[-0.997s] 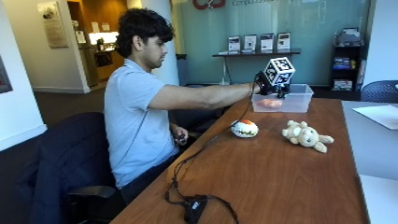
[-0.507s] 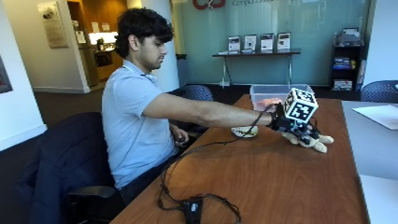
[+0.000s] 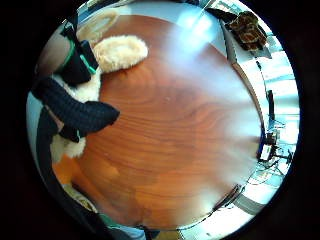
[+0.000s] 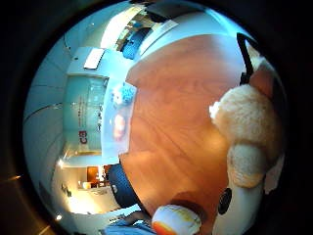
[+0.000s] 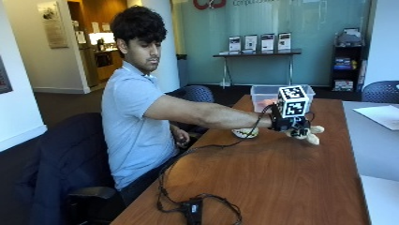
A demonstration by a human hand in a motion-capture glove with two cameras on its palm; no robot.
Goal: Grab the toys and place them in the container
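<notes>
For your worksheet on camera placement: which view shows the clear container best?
The thumb-side palm view: the container lies unobstructed on the table with toys visible inside. The outside view shows it partly hidden behind the gloved right hand. The little-finger-side view does not show it.

Plenty of bare wood on the table [image 5: 280, 183] in front of me, nothing blocking there. My right hand [image 5: 291, 124] sits on the plush toy [image 5: 310, 133]. Between me and the container [image 5: 269, 96] there's open tabletop, with only the round toy [image 5: 245, 132] lying off to one side.
</notes>
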